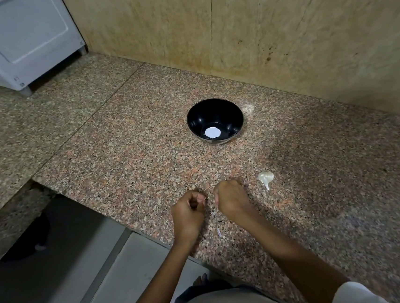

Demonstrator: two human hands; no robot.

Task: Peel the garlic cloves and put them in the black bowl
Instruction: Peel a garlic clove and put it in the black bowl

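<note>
The left grip (189, 208) and right grip (230, 197) curl close together above the bench (121, 159), probably to work skin off a clove, though what they pinch is hidden. A garlic piece (266, 179) lies just right; the black bowl (214, 110) sits beyond.

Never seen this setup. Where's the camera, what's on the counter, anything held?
No robot here: one wide-angle camera worn on a person's head looks down at two bare hands. The left hand and right hand sit close together over a speckled granite counter, fingers curled; whether they hold anything is hidden. Farther back stands a glossy black round bowl with a white round patch inside, maybe a reflection. Right of the right hand lies a white garlic clove with a pointed tail.
</note>
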